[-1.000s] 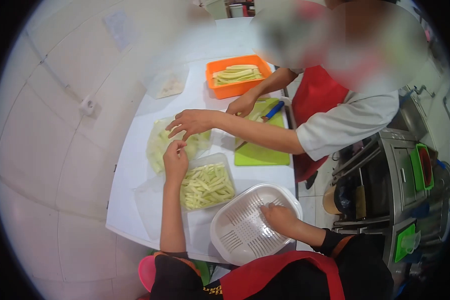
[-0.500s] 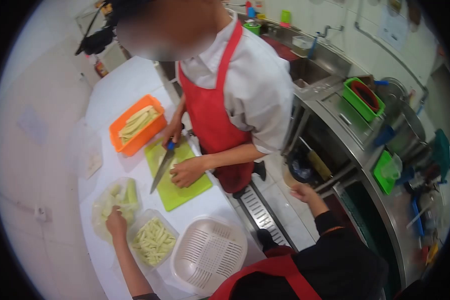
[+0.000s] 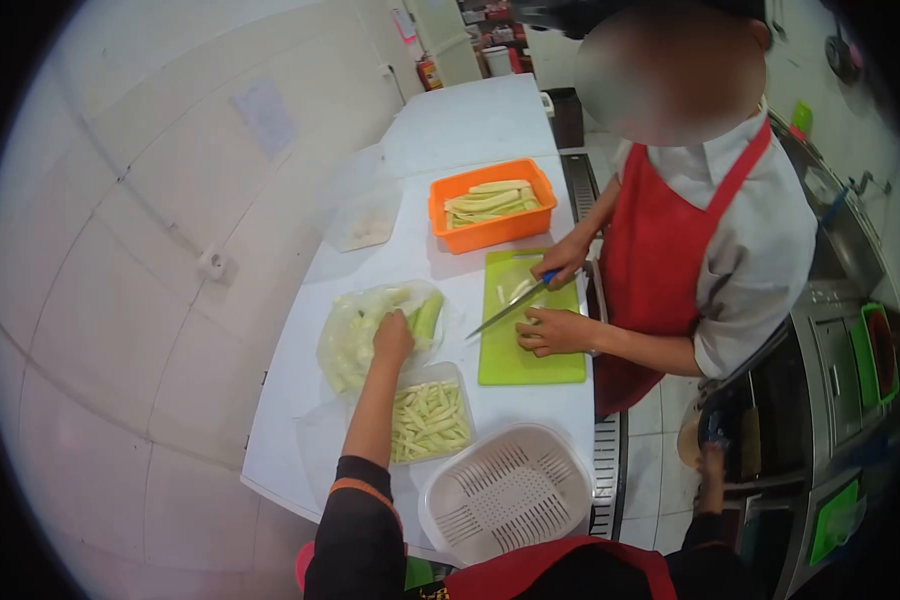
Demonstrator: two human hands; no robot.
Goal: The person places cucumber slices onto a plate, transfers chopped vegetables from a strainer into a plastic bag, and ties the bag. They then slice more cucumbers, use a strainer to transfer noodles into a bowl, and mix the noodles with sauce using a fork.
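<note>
My left hand [image 3: 392, 338] is at a clear plastic bag [image 3: 345, 350] of pale green peeled vegetables, its fingers closed on the plastic. A thick green piece [image 3: 426, 318] pokes out of the bag's right side. Just below my wrist stands a clear container [image 3: 462, 398] filled with cut pale green vegetable sticks [image 3: 428, 420]. My right hand [image 3: 712, 462] hangs low over the floor, away from the table, with its fingers too dark and small to read. An off-white plastic colander [image 3: 510, 495] sits at the table's near edge.
Across the table [image 3: 450, 290], a co-worker in a red apron [image 3: 655, 270] holds a knife [image 3: 510, 305] over vegetable pieces on a green cutting board [image 3: 530, 368]. Behind it is an orange bin [image 3: 490, 233] of long vegetable strips. A clear lid [image 3: 365, 210] lies farther left.
My view has swung left, so the table appears nearer the middle. My left hand stays at the bag. My right hand has dropped lower. The co-worker's knife remains over the board.
</note>
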